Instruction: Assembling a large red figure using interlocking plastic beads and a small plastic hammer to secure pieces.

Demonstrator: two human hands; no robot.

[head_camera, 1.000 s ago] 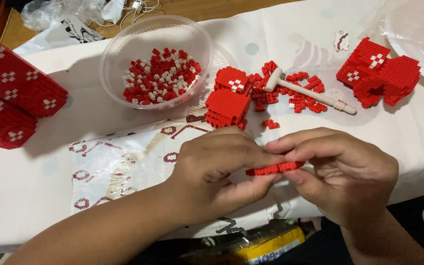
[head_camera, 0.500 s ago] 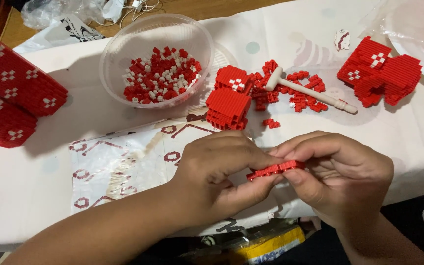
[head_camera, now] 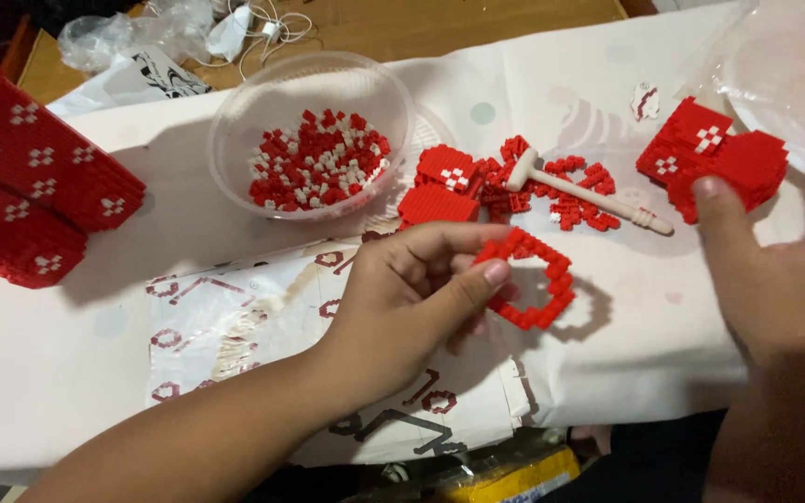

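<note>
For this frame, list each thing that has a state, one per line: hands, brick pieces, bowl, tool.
left hand: pinching the red brick ring
red brick ring: held above the table, hollow centre
right hand: open, holding nothing
clear bowl: upright, partly filled with red and white bricks
small white hammer: lying flat on loose red bricks
red built block: resting on the cloth

One head-worn camera looks steeply down, close over the table (head_camera: pixel 607 354) and hands.

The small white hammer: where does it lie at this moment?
In the head view the small white hammer lies right of centre on the white sheet, across loose red bricks, between the clear bowl and the red block model.
</note>
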